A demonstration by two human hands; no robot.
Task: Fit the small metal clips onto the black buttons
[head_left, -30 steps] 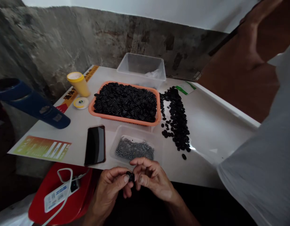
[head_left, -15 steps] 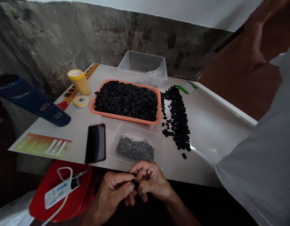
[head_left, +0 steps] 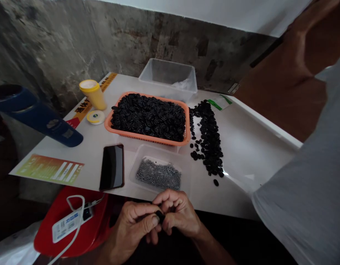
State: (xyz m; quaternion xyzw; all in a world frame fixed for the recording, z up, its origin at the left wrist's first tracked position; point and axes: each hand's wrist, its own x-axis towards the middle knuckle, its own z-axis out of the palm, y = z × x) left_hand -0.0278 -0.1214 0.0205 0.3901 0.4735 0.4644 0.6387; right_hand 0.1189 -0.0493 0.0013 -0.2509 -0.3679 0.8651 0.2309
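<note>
1. Black piece [head_left: 160, 216]: shifted rightward and turned since the first frame; the right hand [head_left: 182, 217] has closed in on it, the gap between the hands now gone.
2. Left hand [head_left: 135, 222]: thumb and forefinger pinched on the black piece, just off the near edge of the desk [head_left: 238, 136].
3. Right hand: fingers curled, thumb and forefinger drawn narrow at the other side of the piece; cannot tell whether it grips the piece or something smaller.
4. Clear tub [head_left: 133, 173]: on the desk, just beyond the hands; contains a heap of small metal parts [head_left: 161, 176].
5. Phone [head_left: 112, 167]: dark screen up, left of the tub.
6. Orange basket [head_left: 145, 137]: behind the tub, heaped with black parts [head_left: 150, 117].
7. Loose black parts [head_left: 210, 136]: long pile right of the basket; one lies apart at the near end.
8. Green-and-white packet [head_left: 219, 102]: flat, beside the far end of the pile.
9. Clear box [head_left: 158, 84]: behind the basket, whitish material inside.
10. Yellow cup [head_left: 96, 96]: left of the basket, top open; lid [head_left: 96, 117] lying near it.
11. Blue flask [head_left: 48, 119]: desk's left side, beyond a printed leaflet [head_left: 47, 168].
12. Red stool [head_left: 45, 233]: below the desk, bearing a white device [head_left: 66, 225] and cable [head_left: 81, 213].
</note>
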